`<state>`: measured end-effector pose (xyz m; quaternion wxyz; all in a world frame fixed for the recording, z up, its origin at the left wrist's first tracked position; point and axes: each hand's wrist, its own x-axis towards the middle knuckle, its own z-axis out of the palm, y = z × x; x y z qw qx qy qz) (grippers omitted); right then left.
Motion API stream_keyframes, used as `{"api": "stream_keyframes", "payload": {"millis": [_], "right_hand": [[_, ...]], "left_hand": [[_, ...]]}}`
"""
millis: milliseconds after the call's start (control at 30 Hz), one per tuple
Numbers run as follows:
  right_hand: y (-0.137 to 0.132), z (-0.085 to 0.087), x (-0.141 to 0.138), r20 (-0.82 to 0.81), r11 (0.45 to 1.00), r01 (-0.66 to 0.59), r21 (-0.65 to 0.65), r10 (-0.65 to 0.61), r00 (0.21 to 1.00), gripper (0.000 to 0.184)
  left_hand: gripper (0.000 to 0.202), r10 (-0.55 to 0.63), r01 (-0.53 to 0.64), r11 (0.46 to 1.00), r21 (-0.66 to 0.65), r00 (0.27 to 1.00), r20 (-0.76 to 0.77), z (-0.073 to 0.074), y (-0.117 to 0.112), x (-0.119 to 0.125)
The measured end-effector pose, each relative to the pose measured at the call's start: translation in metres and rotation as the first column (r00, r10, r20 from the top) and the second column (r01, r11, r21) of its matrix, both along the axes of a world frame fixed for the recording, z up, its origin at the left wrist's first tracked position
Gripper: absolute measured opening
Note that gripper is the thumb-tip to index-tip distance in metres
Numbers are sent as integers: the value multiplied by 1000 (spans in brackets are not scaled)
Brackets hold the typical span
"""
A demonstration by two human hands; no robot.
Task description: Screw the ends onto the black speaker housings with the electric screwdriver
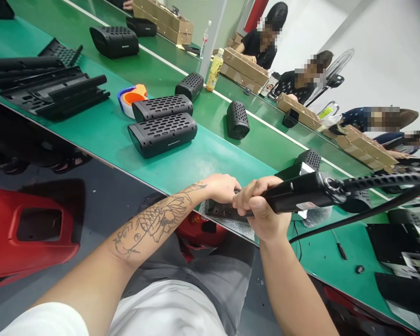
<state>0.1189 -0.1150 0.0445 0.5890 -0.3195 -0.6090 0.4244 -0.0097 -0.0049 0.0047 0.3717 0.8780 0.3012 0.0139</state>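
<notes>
My right hand (268,207) is wrapped round a black electric screwdriver (297,192), whose thick cord runs off to the right. The tool lies nearly level and points left toward my other hand. Close to the front edge of the green table, my left hand (219,187) is curled over a dark housing (221,212) and steadies it. That housing rests on a clear plastic wrap (247,228). Its far side is covered by my hands, and the driver's tip is hidden behind my fingers.
Finished-looking black perforated cases (164,135) stand ahead, beside an orange tape roll (133,96). Loose black shells (56,91) lie at left. A small screwdriver (341,251) is at right. A yellow-labelled bottle (215,70) and several people are across the table; a red stool (70,233) is left.
</notes>
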Motion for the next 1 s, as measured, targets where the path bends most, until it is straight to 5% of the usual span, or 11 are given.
{"api": "stream_keyframes", "payload": {"millis": [333, 433, 533, 633, 733, 867, 1000], "right_hand": [[-3, -6, -4, 39, 999, -10, -35, 11, 999, 43], [-3, 8, 5, 0, 1000, 10, 11, -10, 1000, 42], [0, 33, 40, -111, 974, 197, 113, -185, 977, 46], [7, 48, 100, -161, 802, 558, 212, -534, 830, 40], [19, 41, 161, -102, 605, 760, 237, -762, 639, 29], [28, 13, 210, -5, 614, 762, 206, -778, 629, 38], [25, -2, 222, -21, 658, 736, 162, -743, 669, 52]], "left_hand": [[29, 56, -56, 998, -9, 998, 34, 5, -7, -2], [33, 166, -161, 986, -51, 981, 97, -5, -10, -12], [46, 249, -241, 968, -62, 919, 306, -26, -25, -35], [104, 159, -156, 987, -40, 905, 394, -53, -47, -62], [111, 185, -216, 976, 29, 892, 413, -77, -60, -72], [107, 318, -418, 906, 70, 780, 538, -94, -33, -32], [111, 475, -581, 812, -50, 608, 636, -88, 39, 74]]}}
